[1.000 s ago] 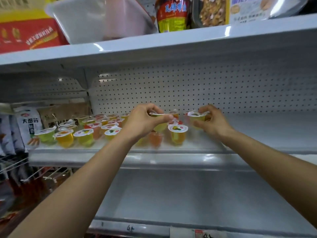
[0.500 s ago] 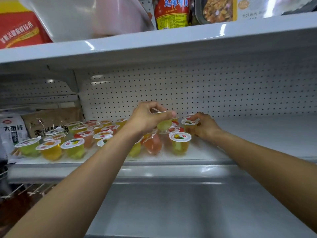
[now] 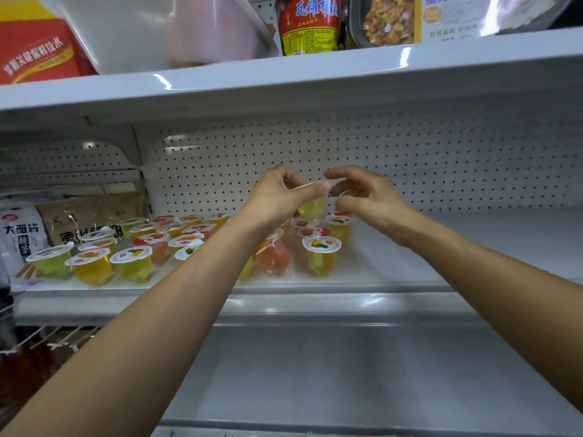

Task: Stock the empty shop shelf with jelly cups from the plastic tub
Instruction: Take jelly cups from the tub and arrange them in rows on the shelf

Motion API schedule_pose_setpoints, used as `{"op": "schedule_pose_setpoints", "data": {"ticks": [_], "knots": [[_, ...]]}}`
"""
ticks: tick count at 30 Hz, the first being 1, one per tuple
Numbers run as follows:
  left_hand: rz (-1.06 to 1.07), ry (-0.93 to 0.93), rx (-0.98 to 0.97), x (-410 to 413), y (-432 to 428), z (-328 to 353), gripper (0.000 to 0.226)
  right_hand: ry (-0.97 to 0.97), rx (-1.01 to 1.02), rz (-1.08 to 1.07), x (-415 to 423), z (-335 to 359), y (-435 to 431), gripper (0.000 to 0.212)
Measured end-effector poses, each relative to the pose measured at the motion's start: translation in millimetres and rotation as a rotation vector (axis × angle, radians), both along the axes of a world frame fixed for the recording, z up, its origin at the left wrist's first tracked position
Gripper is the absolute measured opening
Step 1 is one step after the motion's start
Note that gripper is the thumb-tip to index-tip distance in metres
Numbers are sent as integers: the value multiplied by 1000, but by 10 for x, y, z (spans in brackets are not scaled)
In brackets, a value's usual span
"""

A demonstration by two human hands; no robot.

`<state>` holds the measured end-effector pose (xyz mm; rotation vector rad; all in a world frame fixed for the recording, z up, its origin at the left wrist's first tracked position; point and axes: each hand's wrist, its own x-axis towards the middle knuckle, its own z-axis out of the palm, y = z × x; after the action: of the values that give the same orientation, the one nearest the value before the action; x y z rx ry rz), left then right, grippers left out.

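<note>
Left hand (image 3: 277,197) pinches a jelly cup (image 3: 310,208) above the shelf (image 3: 473,241), likely passing it to the right hand (image 3: 372,200), fingers loose and empty.

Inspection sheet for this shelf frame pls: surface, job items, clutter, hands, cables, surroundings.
Surface: white middle shelf, cups stand on its left part.
Job's things: jelly cups in rows, lids up; one yellow-green cup held above them; plastic tub on the shelf above.
Clutter: brown packet and white noodle packet left of the cups.
Grippers: left hand pinches the yellow-green cup; right hand at its rim, fingers curled, grip unclear.
Cables: nothing seen.
Surroundings: pegboard back panel; lower shelf; red jar beside the tub.
</note>
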<state>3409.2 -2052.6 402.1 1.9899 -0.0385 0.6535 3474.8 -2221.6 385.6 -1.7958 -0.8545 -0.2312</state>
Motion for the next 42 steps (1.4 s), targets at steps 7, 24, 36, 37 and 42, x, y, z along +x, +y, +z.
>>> {"op": "schedule_pose_setpoints", "data": {"ticks": [7, 24, 36, 37, 42], "knots": [[-77, 6, -18, -174, -67, 33, 42, -29, -38, 66, -284, 24, 98, 50], [636, -106, 1280, -427, 239, -576, 29, 131, -128, -276, 10, -444, -362, 52], [520, -71, 1217, -522, 209, -542, 24, 113, -288, -280, -14, -570, -191, 52], [525, -62, 1221, -524, 206, -541, 24, 109, -294, -282, -16, -570, -187, 51], [522, -27, 1233, -532, 191, -542, 24, 73, -320, -297, -18, -579, -188, 49]]}}
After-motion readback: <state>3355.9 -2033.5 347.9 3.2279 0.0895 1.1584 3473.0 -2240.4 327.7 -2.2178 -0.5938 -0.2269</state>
